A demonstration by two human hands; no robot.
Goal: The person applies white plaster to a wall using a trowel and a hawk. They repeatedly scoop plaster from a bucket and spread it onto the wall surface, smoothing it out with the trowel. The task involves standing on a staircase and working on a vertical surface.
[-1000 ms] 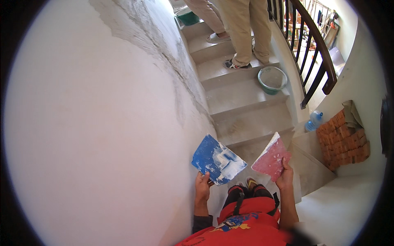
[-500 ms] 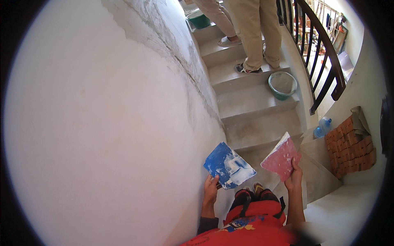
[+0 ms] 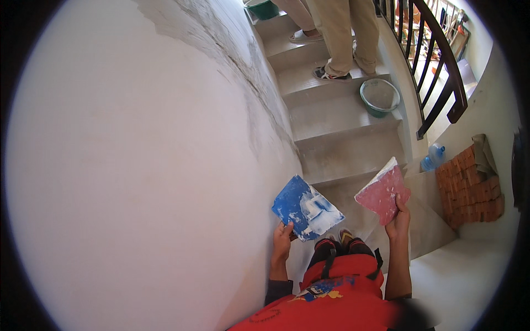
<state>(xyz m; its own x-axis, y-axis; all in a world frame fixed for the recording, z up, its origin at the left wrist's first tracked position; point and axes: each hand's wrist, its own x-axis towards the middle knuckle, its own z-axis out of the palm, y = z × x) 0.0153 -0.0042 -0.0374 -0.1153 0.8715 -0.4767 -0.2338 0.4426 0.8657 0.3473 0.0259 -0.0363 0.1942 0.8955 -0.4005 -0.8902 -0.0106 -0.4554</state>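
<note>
My left hand (image 3: 282, 243) is closed at the near edge of a blue plastering board (image 3: 292, 202), beside the white wall (image 3: 165, 182). White putty is smeared over the board's right half. A bit of a dark handle shows by the fingers. In my right hand (image 3: 400, 222) is a pinkish-red plastering board (image 3: 385, 194), its upper left edge caked white; the thumb presses on its face and the other fingers are hidden behind. The two boards are apart, both held over the stairs in front of me. Grey patches and a rough line run along the wall's upper part.
Stairs (image 3: 345, 110) rise ahead, with a person in tan trousers (image 3: 335, 33) and another leg beside. A green basin (image 3: 380, 98) stands on a step, another green tub (image 3: 261, 9) higher up. To the right are a dark railing (image 3: 441, 49), a blue bottle (image 3: 434, 157) and stacked bricks (image 3: 469, 187).
Both boards sit slightly higher in the picture, the red one a little further right and farther from the blue one. The view has shifted slightly. Both hands keep their hold.
</note>
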